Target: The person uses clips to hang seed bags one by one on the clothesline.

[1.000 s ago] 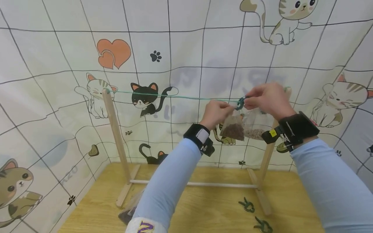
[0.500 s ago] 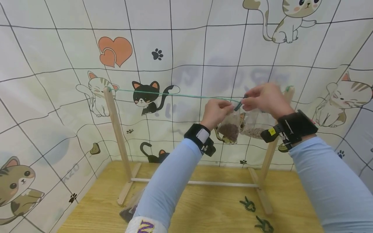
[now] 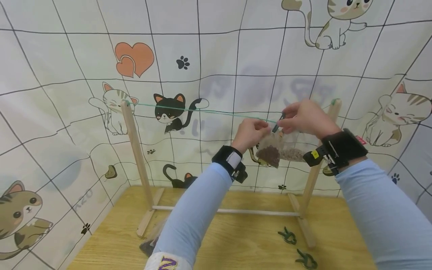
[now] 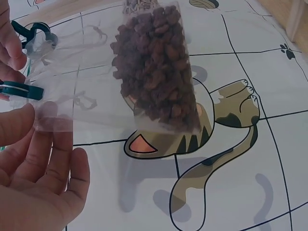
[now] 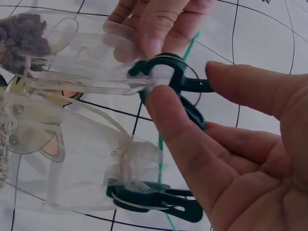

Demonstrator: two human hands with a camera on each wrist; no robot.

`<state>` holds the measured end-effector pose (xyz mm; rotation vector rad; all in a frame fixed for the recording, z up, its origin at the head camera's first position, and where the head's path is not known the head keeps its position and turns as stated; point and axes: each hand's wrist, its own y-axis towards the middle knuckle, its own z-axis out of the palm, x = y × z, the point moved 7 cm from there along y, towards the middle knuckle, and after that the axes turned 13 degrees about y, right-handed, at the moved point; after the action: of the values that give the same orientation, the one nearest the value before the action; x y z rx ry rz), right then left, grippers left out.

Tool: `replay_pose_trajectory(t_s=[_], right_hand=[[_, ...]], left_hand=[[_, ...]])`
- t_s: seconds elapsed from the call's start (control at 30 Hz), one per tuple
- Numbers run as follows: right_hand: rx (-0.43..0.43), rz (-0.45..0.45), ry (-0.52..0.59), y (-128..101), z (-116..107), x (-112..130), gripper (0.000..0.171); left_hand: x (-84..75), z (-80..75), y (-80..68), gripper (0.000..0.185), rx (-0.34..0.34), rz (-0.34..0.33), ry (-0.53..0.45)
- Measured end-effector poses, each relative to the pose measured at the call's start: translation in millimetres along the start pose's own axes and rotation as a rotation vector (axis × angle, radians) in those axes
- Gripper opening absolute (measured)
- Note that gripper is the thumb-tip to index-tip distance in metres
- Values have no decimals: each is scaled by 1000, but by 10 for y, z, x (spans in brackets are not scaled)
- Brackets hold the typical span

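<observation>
My left hand [image 3: 251,133] pinches the top edge of a sheer drawstring bag [image 4: 91,91] with brown pieces [image 4: 154,67] in its bottom. Beside it, my right hand [image 3: 308,118] grips a dark green spring clip [image 5: 168,79] by its handles, between thumb and fingers. The clip's jaws are at the bag's top, by the green line [image 3: 219,111]; whether they enclose the line I cannot tell. To the right, a second sheer bag [image 5: 82,159] with pale bits hangs from the line by another green clip [image 5: 154,199].
The line runs between two wooden posts [image 3: 136,153], joined below by a white rod [image 3: 256,212]. Two green clips, one nearer [image 3: 306,259] and one farther [image 3: 288,235], lie on the wooden table [image 3: 236,243]. Another bag [image 3: 150,243] lies partly behind the left sleeve.
The green clip has turned from face-on to nearly edge-on in the head view. Both hands have dropped slightly, and the line dips lower near them. The pinched bag has swung a little.
</observation>
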<state>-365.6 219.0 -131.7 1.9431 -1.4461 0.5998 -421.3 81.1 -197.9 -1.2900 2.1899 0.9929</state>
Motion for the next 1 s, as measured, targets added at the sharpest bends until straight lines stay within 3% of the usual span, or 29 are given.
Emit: replay_pose_trajectory(t_s=[0.2, 0.33, 0.43, 0.53, 0.73, 0.9, 1.0], right_hand=[[50, -32, -113, -69, 29, 46, 59], [47, -90, -149, -177, -11, 111, 57], [4, -125, -141, -313, -69, 140, 53], [-90, -236, -104, -497, -76, 169, 41], [-340, -533, -6, -955, 176, 17, 29], [-470, -628, 53, -1220, 551, -260, 42], [-501, -615, 30, -1308, 780, -437, 48]], left_hand=[[40, 72, -83, 27, 74, 32, 19], [82, 55, -185, 26, 92, 95, 63], [133, 4, -332, 27, 105, 136, 110], [211, -94, -536, 29, 103, 148, 139], [383, -336, -976, 35, -7, 160, 147], [544, -482, -1358, 39, -172, 185, 201], [635, -519, -1579, 39, -272, 205, 263]])
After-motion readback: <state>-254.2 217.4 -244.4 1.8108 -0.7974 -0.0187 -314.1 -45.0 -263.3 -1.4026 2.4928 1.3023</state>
